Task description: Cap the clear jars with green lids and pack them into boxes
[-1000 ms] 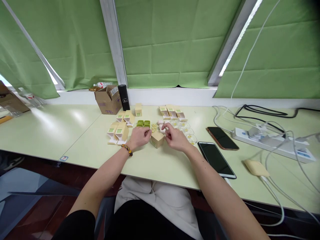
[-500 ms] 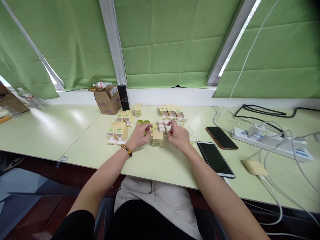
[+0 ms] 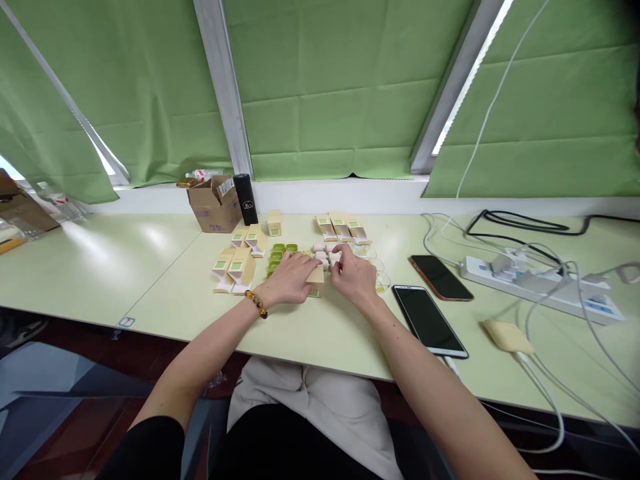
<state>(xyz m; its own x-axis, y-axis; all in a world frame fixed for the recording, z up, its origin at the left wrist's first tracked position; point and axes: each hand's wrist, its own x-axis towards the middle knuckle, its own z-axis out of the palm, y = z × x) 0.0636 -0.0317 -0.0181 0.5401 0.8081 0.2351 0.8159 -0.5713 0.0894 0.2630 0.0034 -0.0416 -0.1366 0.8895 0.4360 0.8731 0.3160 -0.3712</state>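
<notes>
Small box [image 3: 316, 290] is overlaid by left hand [image 3: 289, 279], fingers extended; right hand [image 3: 355, 273] is curled; neither grip is discernible. Seemingly closed box [image 3: 275, 223] is set at 11 o'clock; open boxes [image 3: 243, 265] remain at 10 and 1

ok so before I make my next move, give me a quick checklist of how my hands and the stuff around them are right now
1. Left hand at the small box: ok, its fingers reach over the top.
2. Small box closed on top: cannot tell, the hand covers it.
3. Right hand free: cannot tell, its curled fingers by the pale pink pieces could hide something.
4. Green cups fully in view: not ok, the left hand hides some.
5. White-edged phone clear of the small box: ok, it lies off to the right.
</notes>
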